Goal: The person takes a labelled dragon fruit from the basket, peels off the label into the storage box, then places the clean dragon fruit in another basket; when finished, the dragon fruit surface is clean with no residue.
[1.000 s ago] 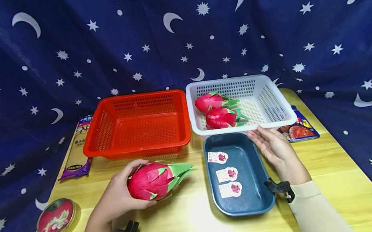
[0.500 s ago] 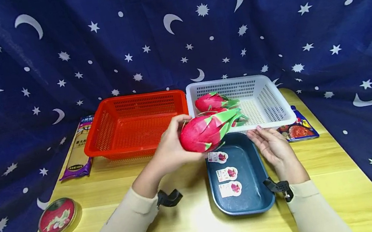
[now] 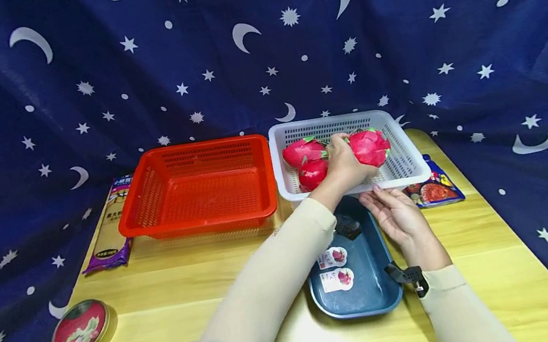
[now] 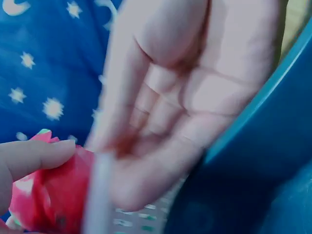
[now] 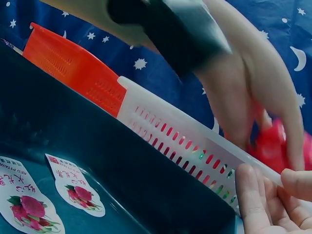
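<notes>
In the head view my left hand (image 3: 345,165) reaches into the white plastic basket (image 3: 344,191) and grips a pink dragon fruit (image 3: 369,147) over its right half. Two more dragon fruits, one (image 3: 298,152) behind the other (image 3: 312,175), lie at the basket's left side, partly covered by this hand. The left wrist view catches the left thumb (image 4: 41,158) pressed on the fruit's pink skin. With thumb and fingers, my right hand (image 3: 402,219) holds the basket's front rim; its palm and curled fingers (image 4: 161,146) show in the left wrist view, slightly blurred.
A blue tray (image 3: 365,303) with dragon fruit labels (image 3: 337,280) stands before the basket, under the left forearm. The red basket (image 3: 201,221) adjoins on the left. Around lie a noodle pack (image 3: 109,227), a round tin (image 3: 81,330) and a blue sauce packet (image 3: 435,187).
My left hand has carried the dragon fruit from the table's front left, over the blue tray, into the white basket. The right hand has stayed at the basket's rim.
</notes>
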{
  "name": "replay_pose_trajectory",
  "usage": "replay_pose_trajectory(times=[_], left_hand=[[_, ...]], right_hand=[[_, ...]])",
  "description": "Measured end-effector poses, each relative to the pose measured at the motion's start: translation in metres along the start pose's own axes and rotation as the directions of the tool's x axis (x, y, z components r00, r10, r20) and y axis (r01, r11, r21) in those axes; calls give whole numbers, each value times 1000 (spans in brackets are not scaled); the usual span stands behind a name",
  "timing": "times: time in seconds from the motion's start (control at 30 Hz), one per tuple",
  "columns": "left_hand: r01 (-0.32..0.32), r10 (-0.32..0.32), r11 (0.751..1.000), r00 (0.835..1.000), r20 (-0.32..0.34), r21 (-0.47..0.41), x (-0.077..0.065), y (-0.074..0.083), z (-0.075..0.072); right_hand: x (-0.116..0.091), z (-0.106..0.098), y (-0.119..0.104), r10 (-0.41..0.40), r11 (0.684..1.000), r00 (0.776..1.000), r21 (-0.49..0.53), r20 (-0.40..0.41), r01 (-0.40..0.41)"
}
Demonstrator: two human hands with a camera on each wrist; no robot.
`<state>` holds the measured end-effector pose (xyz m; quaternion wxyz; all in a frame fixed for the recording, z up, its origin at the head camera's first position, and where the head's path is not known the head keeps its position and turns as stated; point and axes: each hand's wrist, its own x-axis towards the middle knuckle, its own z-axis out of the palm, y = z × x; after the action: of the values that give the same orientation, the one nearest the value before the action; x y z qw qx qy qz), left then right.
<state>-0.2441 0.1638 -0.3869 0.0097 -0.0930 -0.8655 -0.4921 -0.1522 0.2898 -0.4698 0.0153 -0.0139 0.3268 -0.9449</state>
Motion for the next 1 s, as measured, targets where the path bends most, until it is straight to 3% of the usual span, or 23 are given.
replay_pose_trajectory(times=[0.13, 0.3, 0.5, 0.67, 0.8, 0.87, 0.9, 1.0], left_hand=[[83, -83, 983, 997, -2, 165, 14, -4, 19], [-2, -17, 934, 999, 51, 356, 18, -12, 27], [-57, 26, 836, 998, 64, 545, 18, -18, 23], [-85, 24, 807, 994, 111, 584, 19, -21, 18], [-165, 111, 778, 986, 127, 606, 10, -18, 9], [-261, 219, 748, 965, 145, 610, 2, -19, -3], [-317, 277, 726, 947, 162, 610, -4, -19, -12], [-483, 439, 645, 869, 230, 593, -20, -27, -49]], right_hand=[[3, 5, 5, 13, 1000, 1000, -4, -9, -13], [7, 10, 11, 14, 999, 1000, -43, -14, -15], [13, 15, 16, 50, 996, 998, -67, -30, -52], [17, 14, 17, 52, 996, 999, -69, -17, -53], [14, 8, 13, 51, 998, 999, -49, 20, -50], [10, 5, 9, 40, 998, 999, -45, 26, -39], [7, 2, 8, 31, 998, 999, -49, 17, -30], [-2, -2, -1, -8, 993, 999, -115, -46, 3]])
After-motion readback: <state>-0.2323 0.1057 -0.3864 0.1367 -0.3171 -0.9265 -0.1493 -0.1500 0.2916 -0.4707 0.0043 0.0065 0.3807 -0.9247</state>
